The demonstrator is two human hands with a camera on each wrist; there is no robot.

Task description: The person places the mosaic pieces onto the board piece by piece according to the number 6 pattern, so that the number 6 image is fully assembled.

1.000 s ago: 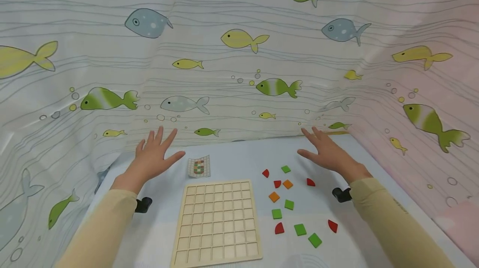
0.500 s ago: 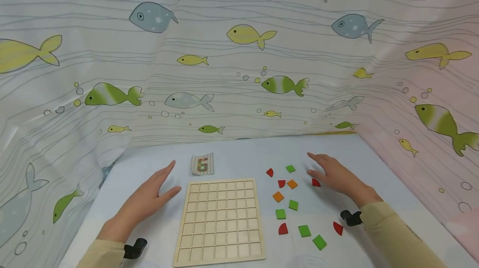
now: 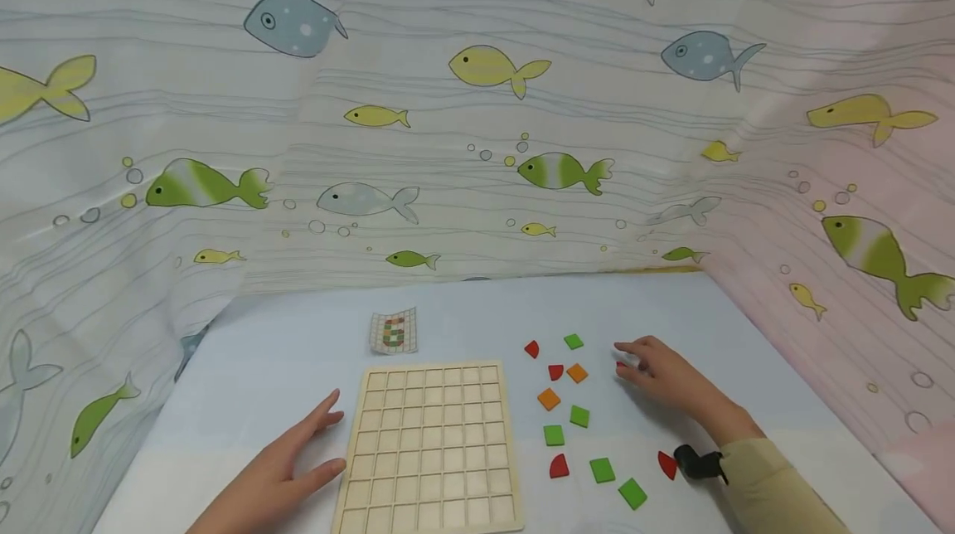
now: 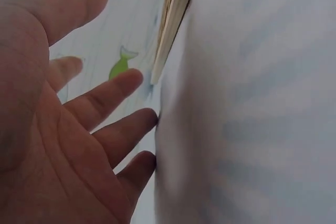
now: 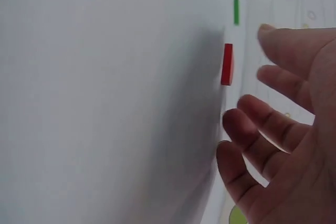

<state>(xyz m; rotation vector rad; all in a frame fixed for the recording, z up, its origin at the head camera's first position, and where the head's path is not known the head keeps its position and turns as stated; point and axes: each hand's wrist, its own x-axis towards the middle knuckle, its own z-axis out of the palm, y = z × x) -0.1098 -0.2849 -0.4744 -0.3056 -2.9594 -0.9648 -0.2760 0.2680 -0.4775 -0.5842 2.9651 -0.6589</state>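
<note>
My left hand (image 3: 279,468) is beside the left edge of a wooden grid board (image 3: 433,443), fingers loosely spread and holding nothing. In the left wrist view the fingers (image 4: 105,100) are apart, the lower fingertips at the tabletop, near the board's edge (image 4: 170,30). Over the right part of the table my right hand (image 3: 667,376) hovers above a red quarter-round tile (image 5: 227,64), which the head view shows mostly covered by the hand. Thumb and fingers are apart, with the tile not gripped. Green square tiles (image 3: 579,416), orange square tiles (image 3: 549,399) and other red quarter-round tiles (image 3: 559,466) lie left of this hand.
A small card (image 3: 393,332) with a coloured grid pattern lies behind the board. The pale table (image 3: 477,310) is bordered by a fish-printed cloth (image 3: 448,177) at the back and sides. A black wrist camera (image 3: 697,463) sits near one red tile.
Both hands have come down from raised positions toward the table. The left has moved nearer the body, beside the board; the right has lowered over a red tile. The tiles keep their places.
</note>
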